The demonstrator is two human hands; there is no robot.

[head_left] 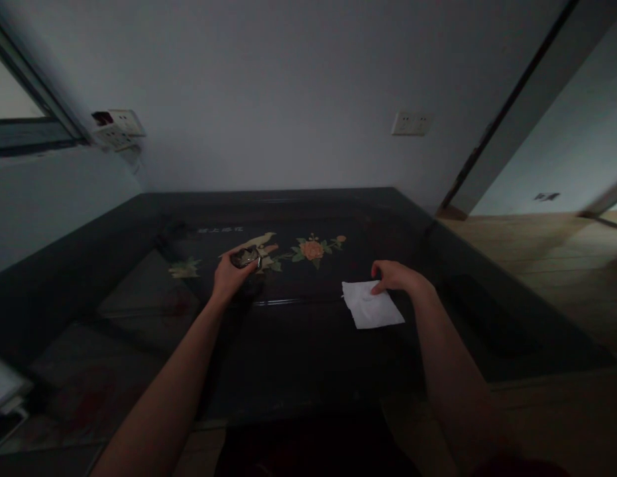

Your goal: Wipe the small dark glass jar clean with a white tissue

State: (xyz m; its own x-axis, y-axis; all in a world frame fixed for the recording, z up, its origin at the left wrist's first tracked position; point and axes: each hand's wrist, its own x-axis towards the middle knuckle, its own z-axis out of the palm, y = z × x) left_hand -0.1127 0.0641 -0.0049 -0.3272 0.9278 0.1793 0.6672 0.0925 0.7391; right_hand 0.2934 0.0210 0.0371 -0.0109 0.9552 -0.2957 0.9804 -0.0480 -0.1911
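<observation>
My left hand [230, 273] is wrapped round a small, round, shiny glass dish [245, 257], over the painted bird on the dark glass tabletop [298, 344]. The dish looks dark and faceted; its exact kind is hard to tell in this light. To the right, a white paper tissue [372, 308] lies on the table, roughly square and slightly creased. My right hand [392, 277] is above its upper right edge. The thumb rests at the tissue, with the curled index finger apart from it.
Flower pictures [312, 250] decorate the tabletop. A dark oblong object [487, 315] is at the right side of the table. Behind stands a pale wall with a double socket [410, 124] and a plugged socket block [114, 137]. A white object [4, 384] is at the left edge.
</observation>
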